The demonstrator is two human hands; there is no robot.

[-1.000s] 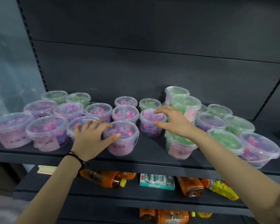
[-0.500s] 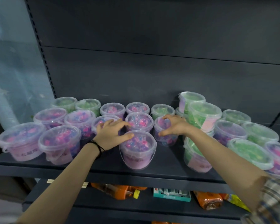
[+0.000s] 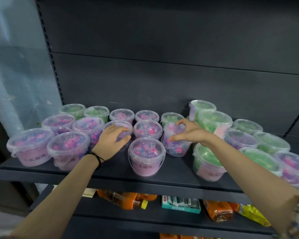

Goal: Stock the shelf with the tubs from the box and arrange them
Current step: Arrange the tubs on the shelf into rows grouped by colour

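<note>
The dark shelf [image 3: 110,173] is already well filled, so I judge the stocking part to be mostly done. The box is not in view, and I cannot tell whether more tubs wait in it. The tubs [image 3: 86,126] to the left of the left hand stand in fairly regular rows, the pink and purple ones nearer the front and a few green ones behind them at the back wall. To the right of the right hand the order is looser. The green stack [image 3: 214,123] has tubs set on top of other tubs, and further right green and purple tubs are mixed at uneven spacing. This side, I think, is what remains to be arranged. Below both forearms a lower shelf [image 3: 102,216] carries orange bottles [image 3: 126,199] and a teal packet [image 3: 180,204], which are not part of the task.

Between the two hands and nearer to the person, the front tub [image 3: 146,156] stands alone near the shelf edge, upright and touched by neither hand. The left hand [image 3: 110,144] lies over the left tub [image 3: 116,124] in the second row, with fingers curled on its lid and thumb at its near side, so it holds it. The right hand [image 3: 190,133] grips the right tub [image 3: 176,147], with fingers bent over the far rim and thumb pressed on its wall. Both tubs seem to rest on the shelf, and I judge they are being lined up with their row.
</note>
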